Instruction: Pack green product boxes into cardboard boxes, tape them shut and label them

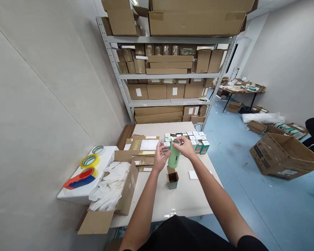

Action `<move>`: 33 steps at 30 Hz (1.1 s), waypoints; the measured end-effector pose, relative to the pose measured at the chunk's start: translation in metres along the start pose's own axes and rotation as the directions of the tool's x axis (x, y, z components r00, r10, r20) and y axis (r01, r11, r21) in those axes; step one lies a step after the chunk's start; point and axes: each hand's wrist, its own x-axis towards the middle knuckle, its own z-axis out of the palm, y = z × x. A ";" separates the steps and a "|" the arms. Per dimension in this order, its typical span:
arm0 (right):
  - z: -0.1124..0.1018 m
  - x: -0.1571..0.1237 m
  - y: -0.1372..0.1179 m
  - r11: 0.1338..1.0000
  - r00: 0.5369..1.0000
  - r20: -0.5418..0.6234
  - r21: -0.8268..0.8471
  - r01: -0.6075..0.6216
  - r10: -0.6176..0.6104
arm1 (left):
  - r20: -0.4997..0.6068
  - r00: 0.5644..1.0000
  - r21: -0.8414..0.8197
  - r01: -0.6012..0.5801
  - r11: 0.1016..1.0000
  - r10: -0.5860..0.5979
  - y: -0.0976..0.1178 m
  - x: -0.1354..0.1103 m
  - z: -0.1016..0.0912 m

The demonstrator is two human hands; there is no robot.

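A light green bottle hangs upright above the table, its top gripped by my right hand. Close on its left side is my left hand, fingers apart and slightly curled, with nothing seen in them. Something pale green and thin shows by the bottle's top, too small to make out. Just below the bottle stands a small green and brown carton, its top flap up and its dark inside showing. Behind my hands, rows of small white-topped green boxes stand together.
Flattened cardboard lies on the table's left. Beside it sits an open carton of white wrapping. Tape rolls and a red-blue tape dispenser rest on a white block. A shelf rack with boxes stands behind; a large carton is on the floor.
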 end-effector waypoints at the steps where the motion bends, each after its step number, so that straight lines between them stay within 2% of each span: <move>1: 0.002 0.001 0.001 0.999 1.000 -0.002 0.036 -0.019 0.019 | 0.042 0.999 0.023 -0.027 0.999 0.026 0.013 0.002 0.007; 3: 0.006 0.001 0.004 0.992 0.999 -0.003 0.115 -0.053 0.053 | 0.014 0.999 0.087 -0.041 0.995 0.040 0.030 0.006 0.019; 5: 0.007 -0.002 0.010 0.967 0.997 0.024 0.242 -0.082 0.078 | -0.042 0.998 0.127 -0.035 0.991 0.041 0.038 0.009 0.024; 8: 0.004 -0.015 0.026 0.859 0.983 0.160 0.487 -0.159 0.091 | -0.069 0.997 0.112 -0.018 0.994 0.025 0.041 0.013 0.021; 10: 0.002 -0.028 0.041 0.776 0.940 0.334 0.575 -0.259 0.066 | -0.056 0.998 0.064 0.004 0.998 -0.001 0.043 0.016 0.016; 12: 0.004 -0.041 0.053 0.721 0.854 0.520 0.590 -0.363 0.004 | -0.015 1.000 -0.011 0.026 1.000 -0.026 0.045 0.018 0.013; 13: 0.006 -0.046 0.057 0.701 0.817 0.576 0.594 -0.395 -0.028 | 0.019 0.999 -0.053 0.038 0.998 -0.037 0.045 0.019 0.013; 14: 0.008 -0.051 0.061 0.684 0.798 0.600 0.604 -0.410 -0.051 | 0.062 0.997 -0.092 0.055 0.994 -0.049 0.045 0.020 0.014; 15: 0.011 -0.054 0.063 0.671 0.802 0.595 0.619 -0.409 -0.059 | 0.105 0.993 -0.122 0.074 0.990 -0.061 0.045 0.021 0.015; 17: 0.017 -0.057 0.065 0.667 0.847 0.531 0.641 -0.380 -0.028 | 0.147 0.985 -0.130 0.106 0.986 -0.086 0.042 0.026 0.018; 21: 0.024 -0.057 0.068 0.747 0.935 0.343 0.598 -0.291 0.090 | 0.099 0.987 -0.058 0.135 0.989 -0.129 0.038 0.038 0.019; 23: 0.023 -0.056 0.071 0.757 0.943 0.322 0.595 -0.268 0.081 | 0.108 0.983 -0.072 0.154 0.985 -0.146 0.037 0.044 0.017; 26: 0.020 -0.056 0.076 0.695 0.913 0.408 0.660 -0.287 -0.011 | 0.142 0.979 -0.142 0.165 0.976 -0.145 0.037 0.048 0.015; 28: 0.019 -0.057 0.078 0.669 0.907 0.420 0.683 -0.294 -0.030 | 0.169 0.977 -0.185 0.165 0.969 -0.134 0.038 0.048 0.015; 33: 0.020 -0.057 0.073 0.723 0.951 0.305 0.647 -0.242 0.046 | 0.138 0.984 -0.138 0.129 0.982 -0.110 0.043 0.049 0.017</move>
